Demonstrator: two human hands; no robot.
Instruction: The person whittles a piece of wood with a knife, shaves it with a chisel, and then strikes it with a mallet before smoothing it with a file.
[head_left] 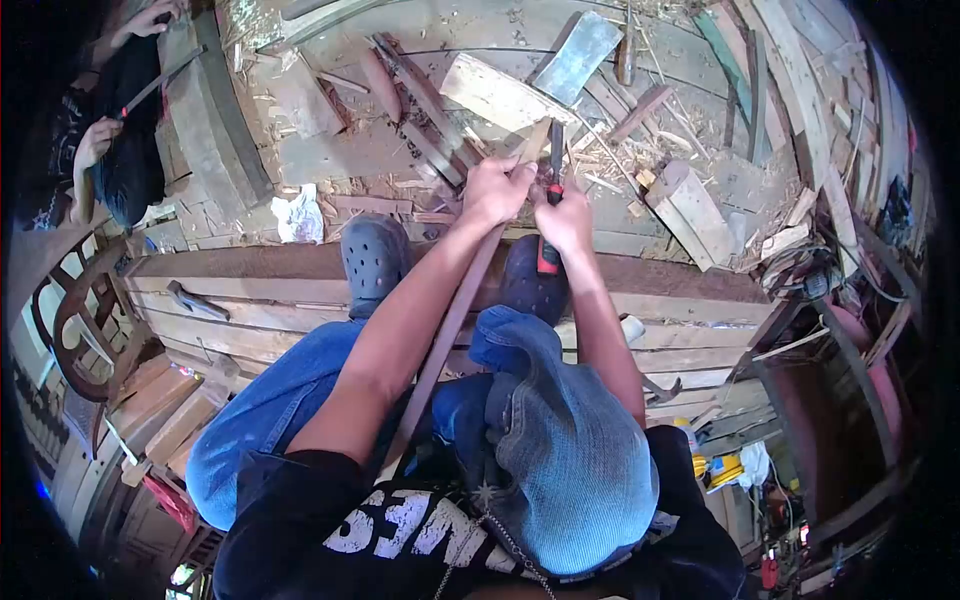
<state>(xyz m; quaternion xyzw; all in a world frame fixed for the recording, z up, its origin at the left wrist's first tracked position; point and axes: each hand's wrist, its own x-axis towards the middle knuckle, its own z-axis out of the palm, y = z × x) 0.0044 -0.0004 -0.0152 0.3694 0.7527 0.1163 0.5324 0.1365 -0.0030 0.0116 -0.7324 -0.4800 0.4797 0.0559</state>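
Observation:
My left hand (497, 190) is closed around a long wooden strip (455, 310) near its far end. The strip runs back between my arms and knees toward my lap. In my right hand (566, 217) is a flat-bladed hand tool (549, 258) with a red-and-black handle, its dark blade pointing away from me. That blade lies alongside the strip's far end, close to my left fingers. Both hands are close together above the wooden floor, just beyond my clogs.
A grey flat block (578, 57) and pale boards (500, 92) lie ahead among chips. A wood block (692, 215) sits to the right. Upper left, another person's hand (97, 140) holds a red-handled tool (165, 80) beside a thick beam (215, 120). A hammer (197, 300) lies left.

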